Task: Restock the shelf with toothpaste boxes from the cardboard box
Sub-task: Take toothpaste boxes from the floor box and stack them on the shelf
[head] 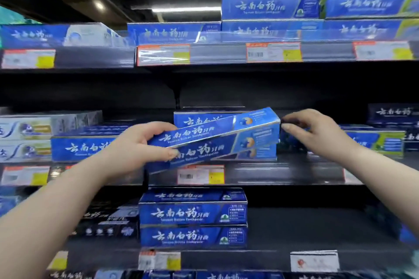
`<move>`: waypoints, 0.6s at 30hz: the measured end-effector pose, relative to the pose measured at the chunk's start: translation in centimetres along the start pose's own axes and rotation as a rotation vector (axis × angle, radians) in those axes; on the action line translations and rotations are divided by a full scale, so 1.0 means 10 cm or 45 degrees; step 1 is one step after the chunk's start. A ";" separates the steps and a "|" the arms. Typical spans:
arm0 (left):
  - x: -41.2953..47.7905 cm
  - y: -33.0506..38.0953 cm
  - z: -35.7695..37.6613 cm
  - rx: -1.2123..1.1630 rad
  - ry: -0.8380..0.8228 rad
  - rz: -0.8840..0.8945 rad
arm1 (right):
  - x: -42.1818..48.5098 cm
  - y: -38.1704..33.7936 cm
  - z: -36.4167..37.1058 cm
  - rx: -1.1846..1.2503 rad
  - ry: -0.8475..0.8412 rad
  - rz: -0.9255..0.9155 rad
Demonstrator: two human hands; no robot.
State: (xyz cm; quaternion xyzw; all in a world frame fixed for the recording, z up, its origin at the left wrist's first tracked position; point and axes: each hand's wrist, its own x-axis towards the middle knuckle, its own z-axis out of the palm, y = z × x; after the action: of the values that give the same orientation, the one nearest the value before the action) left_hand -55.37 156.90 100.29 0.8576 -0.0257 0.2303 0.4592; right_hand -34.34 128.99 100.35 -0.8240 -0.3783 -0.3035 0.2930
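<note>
Cardboard seems light, stiff and glossy, likely slippery, so end grips suit: left hand (pixel 136 145) grips 2 tilted toothpaste boxes (pixel 215 140), right hand (pixel 317 131) pinches their far end above the shelf (pixel 283 172).

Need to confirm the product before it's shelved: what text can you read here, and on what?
"云南白药牙膏": on the toothpaste box in hand, and on the stacked boxes one shelf down.
"Yunnan Baiyao Toothpaste": small line beneath that, on the same boxes.
Price tags: barcode visible, print too blurred to read.
Fine print at the boxes' right ends: too small to read.
</note>
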 end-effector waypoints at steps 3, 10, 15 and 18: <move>0.37 0.13 -0.02 0.097 -0.055 0.044 | -0.10 0.09 -0.10 -0.058 -0.032 0.024; 0.89 0.22 -0.03 0.160 -0.262 -0.007 | -0.20 0.17 -0.19 -0.072 -0.074 0.088; 1.01 0.14 -0.10 0.588 -0.220 -0.021 | -0.21 0.18 -0.12 -0.077 -0.086 0.060; 1.00 0.15 -0.09 0.958 -0.073 0.055 | -0.19 0.17 -0.04 -0.078 -0.121 0.051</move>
State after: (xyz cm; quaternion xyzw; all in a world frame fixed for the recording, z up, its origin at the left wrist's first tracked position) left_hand -47.17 158.43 106.04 0.9716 0.0296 0.2093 0.1063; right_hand -34.11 126.95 98.84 -0.8535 -0.3659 -0.2695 0.2552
